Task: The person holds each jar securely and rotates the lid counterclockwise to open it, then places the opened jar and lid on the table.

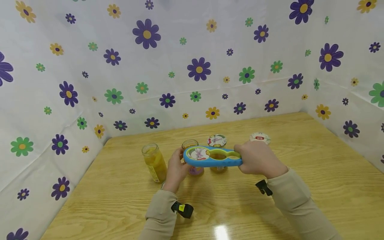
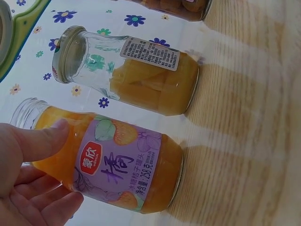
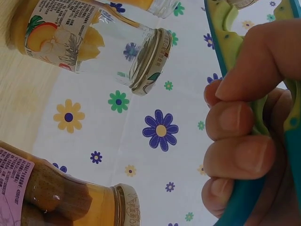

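Note:
My left hand (image 1: 176, 170) holds a glass jar of orange fruit (image 2: 124, 165) with a purple label, thumb and fingers around its upper part. The jar's threaded mouth is bare, and it stands upright on the table. My right hand (image 1: 258, 158) grips the handles of a blue and green jar opener (image 1: 214, 162). A printed lid (image 1: 198, 153) sits in the opener's large ring, just above and beside the open jar. In the right wrist view, the curled fingers (image 3: 240, 155) wrap one handle.
Left of the held jar stands a lidless jar of yellow fruit (image 1: 155, 165). To the right, a lidded jar of pale fruit (image 2: 155, 80) stands close by, and a lidded jar of brown fruit (image 3: 59, 190) farther right. Flowered cloth (image 1: 168, 66) hangs behind the wooden table (image 1: 120, 206).

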`<state>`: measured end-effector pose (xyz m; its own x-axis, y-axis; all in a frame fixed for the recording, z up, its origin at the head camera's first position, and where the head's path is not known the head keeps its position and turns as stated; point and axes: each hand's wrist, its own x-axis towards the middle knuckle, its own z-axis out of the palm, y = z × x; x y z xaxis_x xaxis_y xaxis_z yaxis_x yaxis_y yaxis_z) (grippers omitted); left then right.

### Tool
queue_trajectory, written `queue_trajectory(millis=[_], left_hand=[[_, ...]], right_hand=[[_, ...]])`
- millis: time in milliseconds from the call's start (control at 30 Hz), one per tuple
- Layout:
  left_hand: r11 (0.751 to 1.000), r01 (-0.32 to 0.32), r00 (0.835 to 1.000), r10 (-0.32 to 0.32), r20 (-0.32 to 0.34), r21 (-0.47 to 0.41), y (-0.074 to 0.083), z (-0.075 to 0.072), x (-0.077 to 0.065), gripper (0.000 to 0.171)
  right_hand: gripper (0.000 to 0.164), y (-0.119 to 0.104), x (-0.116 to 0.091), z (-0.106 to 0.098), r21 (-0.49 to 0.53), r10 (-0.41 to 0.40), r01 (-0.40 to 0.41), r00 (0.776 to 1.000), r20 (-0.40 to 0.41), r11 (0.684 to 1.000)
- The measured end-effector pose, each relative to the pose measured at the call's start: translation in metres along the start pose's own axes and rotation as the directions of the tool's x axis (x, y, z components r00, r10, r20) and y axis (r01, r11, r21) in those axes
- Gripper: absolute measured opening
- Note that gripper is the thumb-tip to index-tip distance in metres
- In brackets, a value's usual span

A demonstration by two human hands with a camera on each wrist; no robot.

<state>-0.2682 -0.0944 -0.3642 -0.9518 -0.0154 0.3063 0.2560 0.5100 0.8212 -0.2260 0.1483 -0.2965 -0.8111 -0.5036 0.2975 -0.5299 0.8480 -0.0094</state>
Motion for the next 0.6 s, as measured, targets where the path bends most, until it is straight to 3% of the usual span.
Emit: queue_trajectory(millis=[133,600], left_hand=[[1.000,-0.024,1.000,0.024,-0.001,0.016,-0.0009,0.0000,-0.0002,0.039],[1.000,-0.023,1.000,0.023,0.020,-0.002,-0.0061,-0.0017,0.0005,0.041]], right_hand=[[0.016,0.0001,-0.0006,-0.0001,-0.007,-0.012,0.012,1.000,-0.007,1.000],[0.020,-0.0001,0.0001,0.0037,-0.001,-0.039,0.039,0.999,-0.017,0.999]])
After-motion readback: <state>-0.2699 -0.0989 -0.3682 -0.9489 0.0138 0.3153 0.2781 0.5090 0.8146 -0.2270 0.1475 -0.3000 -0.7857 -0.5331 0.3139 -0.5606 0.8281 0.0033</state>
